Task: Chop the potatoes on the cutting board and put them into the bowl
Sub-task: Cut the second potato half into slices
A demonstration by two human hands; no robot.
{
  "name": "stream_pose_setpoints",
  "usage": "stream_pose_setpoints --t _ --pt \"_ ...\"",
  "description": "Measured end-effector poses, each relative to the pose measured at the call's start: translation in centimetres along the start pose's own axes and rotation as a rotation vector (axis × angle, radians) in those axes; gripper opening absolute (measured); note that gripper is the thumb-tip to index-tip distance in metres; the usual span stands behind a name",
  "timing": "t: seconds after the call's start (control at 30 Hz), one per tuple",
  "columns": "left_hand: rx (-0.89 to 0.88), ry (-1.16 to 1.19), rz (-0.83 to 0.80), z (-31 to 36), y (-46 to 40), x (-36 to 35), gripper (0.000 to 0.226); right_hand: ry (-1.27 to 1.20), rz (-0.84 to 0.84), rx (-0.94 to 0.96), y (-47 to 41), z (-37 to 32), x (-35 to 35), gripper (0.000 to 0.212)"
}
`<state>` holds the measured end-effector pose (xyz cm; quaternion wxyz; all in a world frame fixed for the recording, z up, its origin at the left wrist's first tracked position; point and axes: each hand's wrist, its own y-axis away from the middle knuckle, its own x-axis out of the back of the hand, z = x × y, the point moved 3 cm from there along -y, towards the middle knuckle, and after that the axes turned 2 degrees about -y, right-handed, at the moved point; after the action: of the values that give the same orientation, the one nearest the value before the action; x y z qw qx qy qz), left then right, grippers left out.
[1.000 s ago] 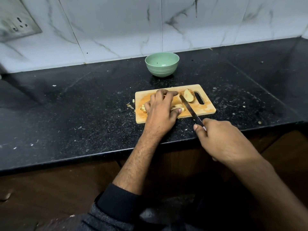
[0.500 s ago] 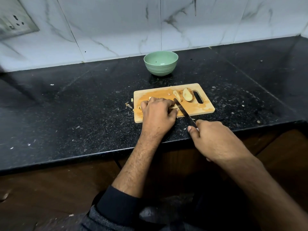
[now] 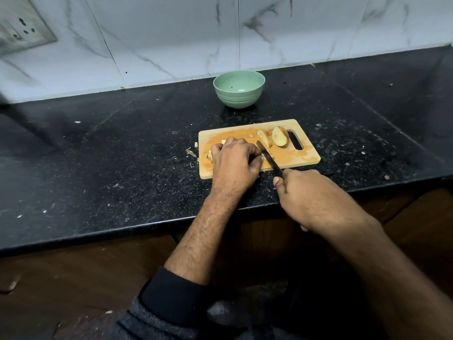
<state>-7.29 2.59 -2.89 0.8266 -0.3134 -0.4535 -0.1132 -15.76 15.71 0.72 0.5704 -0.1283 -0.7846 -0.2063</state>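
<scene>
A wooden cutting board (image 3: pixel 304 157) lies on the black counter. My left hand (image 3: pixel 234 165) is curled over potato pieces at the board's left half and hides most of them. My right hand (image 3: pixel 308 197) grips a dark knife (image 3: pixel 268 157) whose blade slants across the board right beside my left fingers. A potato half (image 3: pixel 279 139) and a wedge (image 3: pixel 263 137) lie near the board's handle slot. A pale green bowl (image 3: pixel 239 88) stands behind the board, with only a speck visible inside.
Small potato scraps (image 3: pixel 192 153) lie on the black counter (image 3: pixel 110 155) just left of the board. A marble-tiled wall rises behind the bowl, with a switch plate (image 3: pixel 22 30) at the upper left. The counter's front edge runs under my forearms.
My left hand has drawn back toward the board's left front, fingers curling tighter over the pieces. The knife has followed leftward and sits closer to those fingers.
</scene>
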Motion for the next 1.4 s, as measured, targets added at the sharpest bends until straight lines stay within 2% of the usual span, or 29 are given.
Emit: stream_pose_setpoints --t 0.3,0.47,0.7,0.77,0.87,1.03,1.4 --pt "0.021 0.012 0.017 0.0 0.1 -0.1 0.012 -0.061 -0.204 -0.056 0.1 0.3 0.5 0.026" --pt "0.019 0.001 0.025 0.0 0.2 -0.1 0.014 -0.003 -0.247 -0.073 1.7 0.4 0.4 0.019" --pt "0.016 -0.002 0.023 0.1 0.3 0.0 0.015 0.056 -0.236 -0.079 2.6 0.6 0.1 0.014" --pt "0.012 -0.003 0.026 0.2 0.3 0.0 0.015 0.031 -0.217 -0.08 3.1 0.8 0.2 0.02" --pt "0.02 0.029 0.042 -0.1 0.5 0.0 0.017 0.019 -0.139 -0.059 4.0 0.9 0.7 0.034" --pt "0.041 0.081 0.048 -0.6 1.0 0.2 0.031 -0.045 0.021 -0.007 3.8 0.8 2.0 0.034" --pt "0.064 0.053 0.049 -0.4 0.9 0.4 0.014 0.014 0.015 0.006 1.2 0.1 -0.1 0.032"
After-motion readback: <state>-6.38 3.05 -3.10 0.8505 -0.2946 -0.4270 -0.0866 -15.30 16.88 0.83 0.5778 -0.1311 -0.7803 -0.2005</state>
